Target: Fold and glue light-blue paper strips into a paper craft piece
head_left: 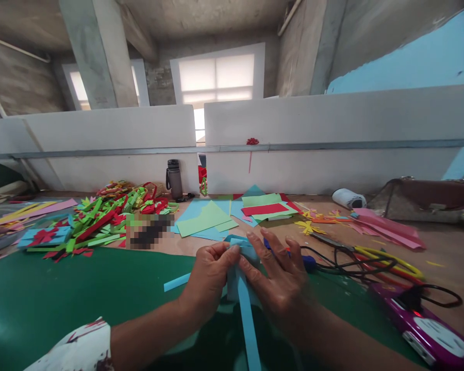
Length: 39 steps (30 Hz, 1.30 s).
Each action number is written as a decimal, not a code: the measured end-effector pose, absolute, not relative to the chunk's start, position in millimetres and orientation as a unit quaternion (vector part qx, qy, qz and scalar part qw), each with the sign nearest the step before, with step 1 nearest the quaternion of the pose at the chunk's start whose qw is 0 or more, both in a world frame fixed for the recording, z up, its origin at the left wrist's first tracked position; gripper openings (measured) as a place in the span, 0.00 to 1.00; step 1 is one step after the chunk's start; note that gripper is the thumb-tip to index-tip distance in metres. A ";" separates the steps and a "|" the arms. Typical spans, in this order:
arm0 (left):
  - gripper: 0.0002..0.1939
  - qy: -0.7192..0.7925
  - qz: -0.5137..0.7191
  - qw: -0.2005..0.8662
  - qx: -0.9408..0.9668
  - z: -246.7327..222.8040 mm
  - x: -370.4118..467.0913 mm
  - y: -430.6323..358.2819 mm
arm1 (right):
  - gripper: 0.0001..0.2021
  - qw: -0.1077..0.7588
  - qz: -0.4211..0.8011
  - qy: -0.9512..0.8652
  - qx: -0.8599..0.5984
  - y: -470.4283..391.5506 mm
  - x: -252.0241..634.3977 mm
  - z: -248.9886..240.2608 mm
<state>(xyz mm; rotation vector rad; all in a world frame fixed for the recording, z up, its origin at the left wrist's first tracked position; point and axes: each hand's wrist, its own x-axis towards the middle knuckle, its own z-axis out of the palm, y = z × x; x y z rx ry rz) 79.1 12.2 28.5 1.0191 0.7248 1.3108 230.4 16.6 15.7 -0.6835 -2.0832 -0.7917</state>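
The left hand (209,278) has its thumb and forefinger pinched on a folded piece of light blue paper (238,241), right between both hands. The right hand (284,291) has its fingers fairly spread, with a fingertip against the same blue piece; its thumb is out of sight, so I can't tell if it's gripping anything. A long blue strip (248,322) hangs down between the wrists, and a short blue strip (177,282) pokes out left of the left hand.

Under both hands there's a green mat (31,304). Just beyond the fingertips are pale green sheets (206,219) on blue ones, with a red sheet (266,209) further right. Off past the left hand is a messy heap of red and green strips (104,216), with a dark bottle (174,179) behind.

Right of the right hand you've got a tangled black cable (342,263), scissors with yellow handles (394,262) and, nearer the wearer, a purple device (429,330) with a red light on. Some pink paper (390,229) lies beyond the scissors.
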 end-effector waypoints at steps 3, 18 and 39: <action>0.11 0.329 0.579 0.597 0.448 31.2 77.9 13.9 | 0.16 0.396 -0.302 -0.824 -0.271 16.0 231.0 13.8; 0.08 0.330 0.584 0.570 0.474 43.9 75.9 9.9 | 0.18 0.408 -0.286 -0.830 -0.250 15.9 231.6 10.9; 0.10 0.352 0.564 0.571 0.481 37.7 70.9 13.0 | 0.19 0.399 -0.267 -0.834 -0.272 20.8 231.9 9.3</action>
